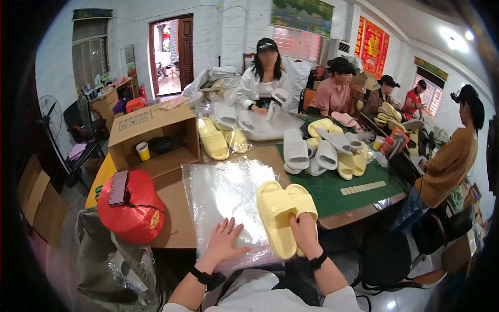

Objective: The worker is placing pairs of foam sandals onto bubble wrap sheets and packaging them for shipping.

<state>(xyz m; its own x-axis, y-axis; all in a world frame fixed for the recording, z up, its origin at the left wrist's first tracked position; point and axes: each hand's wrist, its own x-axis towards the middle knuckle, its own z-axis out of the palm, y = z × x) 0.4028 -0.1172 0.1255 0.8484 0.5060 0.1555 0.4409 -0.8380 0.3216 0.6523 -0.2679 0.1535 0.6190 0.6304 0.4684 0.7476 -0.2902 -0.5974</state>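
Clear, glossy plastic bags (228, 190) lie flat on the brown worktop (174, 223), the left hand (223, 243) resting on them, fingers spread. At their right edge, the right hand's (305, 231) fingers grip pale-yellow slippers (279, 208) with rounded toes and broad, textured straps.

A long worktable (338, 222) is covered with brown cardboard (174, 192) on the near left and a dark green mat (319, 200) to the right. On the cardboard lie a stack of clear plastic bags (210, 195), a rounded red bundle (135, 221) and a cardboard box (156, 119) open toward the viewer. The mat carries a heap of grey and yellow slippers (326, 154) and, nearer the front, a pale segmented strip (363, 187).
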